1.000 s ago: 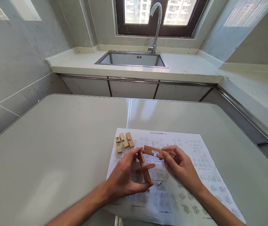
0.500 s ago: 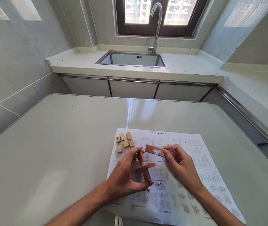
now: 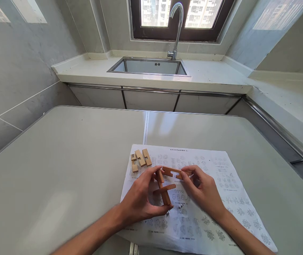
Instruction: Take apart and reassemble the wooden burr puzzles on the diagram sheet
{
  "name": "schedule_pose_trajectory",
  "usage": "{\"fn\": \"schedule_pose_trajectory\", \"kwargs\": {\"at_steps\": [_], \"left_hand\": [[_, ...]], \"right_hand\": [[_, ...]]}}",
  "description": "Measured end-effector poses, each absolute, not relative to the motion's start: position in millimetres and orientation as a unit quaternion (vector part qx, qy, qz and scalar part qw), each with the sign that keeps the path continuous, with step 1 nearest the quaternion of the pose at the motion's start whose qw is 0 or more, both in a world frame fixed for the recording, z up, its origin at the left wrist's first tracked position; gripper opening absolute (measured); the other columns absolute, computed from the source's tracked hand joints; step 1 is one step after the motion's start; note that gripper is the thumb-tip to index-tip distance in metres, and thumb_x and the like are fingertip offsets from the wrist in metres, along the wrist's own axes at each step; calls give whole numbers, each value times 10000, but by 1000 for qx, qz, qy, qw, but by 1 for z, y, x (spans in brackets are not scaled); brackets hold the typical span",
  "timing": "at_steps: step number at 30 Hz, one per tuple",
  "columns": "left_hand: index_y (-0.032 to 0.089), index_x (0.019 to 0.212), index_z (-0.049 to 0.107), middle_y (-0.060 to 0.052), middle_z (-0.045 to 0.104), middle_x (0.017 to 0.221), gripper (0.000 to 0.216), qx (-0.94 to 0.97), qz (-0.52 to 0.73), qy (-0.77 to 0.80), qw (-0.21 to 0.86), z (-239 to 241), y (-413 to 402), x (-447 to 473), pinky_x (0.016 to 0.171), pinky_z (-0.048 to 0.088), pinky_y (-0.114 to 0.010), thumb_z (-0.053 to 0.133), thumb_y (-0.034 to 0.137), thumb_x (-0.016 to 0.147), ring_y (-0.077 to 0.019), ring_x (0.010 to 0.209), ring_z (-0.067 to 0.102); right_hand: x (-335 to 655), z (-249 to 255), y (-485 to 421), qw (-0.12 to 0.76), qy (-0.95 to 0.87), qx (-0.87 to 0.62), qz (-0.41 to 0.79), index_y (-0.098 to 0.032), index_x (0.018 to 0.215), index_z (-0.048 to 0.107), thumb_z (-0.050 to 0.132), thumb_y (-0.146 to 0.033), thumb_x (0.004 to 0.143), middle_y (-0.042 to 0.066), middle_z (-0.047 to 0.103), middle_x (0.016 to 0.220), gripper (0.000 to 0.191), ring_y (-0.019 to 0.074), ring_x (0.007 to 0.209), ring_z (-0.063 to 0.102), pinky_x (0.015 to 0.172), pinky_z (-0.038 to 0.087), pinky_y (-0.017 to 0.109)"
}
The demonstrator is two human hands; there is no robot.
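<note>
My left hand (image 3: 143, 198) is closed around two crossed wooden puzzle pieces (image 3: 164, 194), thumb at the near end and fingers at the far end. Between the thumb and fingers of my right hand (image 3: 203, 186) is another notched wooden puzzle piece (image 3: 169, 170), pinched at its right end. Its left end is close to the far end of the crossed pieces; whether they touch I cannot tell. Three lighter notched wooden pieces (image 3: 140, 158) lie side by side beyond my left hand, the leftmost marked with a 3.
Under both hands lies a printed sheet of diagrams (image 3: 215, 205) on a pale table (image 3: 61, 170) with a seam down its middle. Beyond the table stands a counter (image 3: 87, 71) with a steel sink (image 3: 148, 66) and a tall tap (image 3: 178, 32) below a window.
My right hand has moved slightly left, bringing its notched piece up to the far end of the crossed pieces. My left hand has stayed in place.
</note>
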State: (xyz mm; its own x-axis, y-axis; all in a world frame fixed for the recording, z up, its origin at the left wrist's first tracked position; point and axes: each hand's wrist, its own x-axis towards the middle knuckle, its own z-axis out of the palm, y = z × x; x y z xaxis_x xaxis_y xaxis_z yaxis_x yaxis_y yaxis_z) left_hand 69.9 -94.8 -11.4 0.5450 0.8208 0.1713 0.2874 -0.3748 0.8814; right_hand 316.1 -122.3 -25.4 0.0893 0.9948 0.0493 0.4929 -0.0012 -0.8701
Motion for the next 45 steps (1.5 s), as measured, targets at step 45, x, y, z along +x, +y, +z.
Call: {"fn": "schedule_pose_trajectory", "kwargs": {"at_steps": [45], "left_hand": [[308, 1531, 378, -77, 666, 1298, 1034, 771, 300, 365, 427, -11, -93, 69, 1016, 577, -433, 981, 299, 691, -276, 1127, 695]], "right_hand": [[317, -35, -119, 375, -701, -568, 213, -263, 1107, 638, 559, -264, 1075, 81, 685, 1081, 85, 270, 995, 643, 835, 548, 415]]}}
